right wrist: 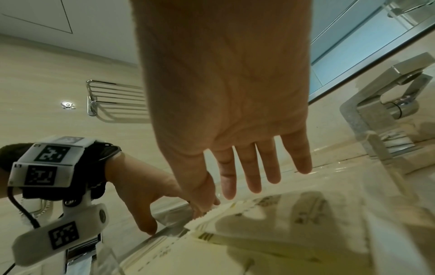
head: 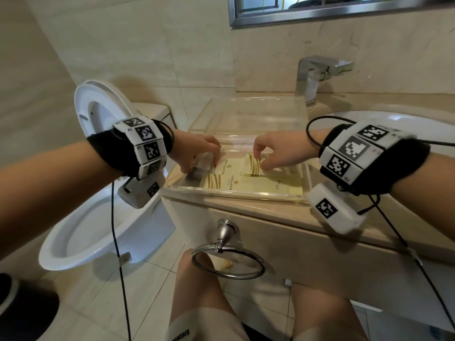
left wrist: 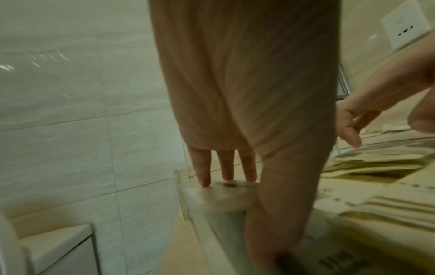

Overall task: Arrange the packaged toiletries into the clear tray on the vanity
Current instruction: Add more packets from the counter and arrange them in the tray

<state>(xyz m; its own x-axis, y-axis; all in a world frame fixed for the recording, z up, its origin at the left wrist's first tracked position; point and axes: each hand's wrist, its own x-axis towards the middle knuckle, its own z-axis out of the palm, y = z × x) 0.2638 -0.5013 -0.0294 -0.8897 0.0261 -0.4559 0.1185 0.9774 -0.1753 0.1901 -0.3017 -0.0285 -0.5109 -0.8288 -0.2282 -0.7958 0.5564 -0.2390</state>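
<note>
A clear acrylic tray (head: 234, 193) sits on the vanity near its front edge. Several flat cream packets (head: 231, 179) with gold stripes lie overlapping inside it. At the tray's left end my left hand (head: 197, 153) holds a small clear-wrapped white item (head: 199, 168), fingertips (left wrist: 204, 176) at its far end and thumb along its near side. The item (left wrist: 226, 197) lies in the tray's left corner. My right hand (head: 266, 156) hovers over the packets with fingers (right wrist: 249, 176) straight and spread. Its thumb tip touches the serrated edge of one packet (right wrist: 270, 223).
A second clear acrylic piece (head: 246, 112) stands just behind the tray. A chrome faucet (head: 317, 75) and white basin (head: 394, 124) are to the right. An open toilet (head: 98, 217) is on the left, and a towel ring (head: 226, 264) hangs under the counter edge.
</note>
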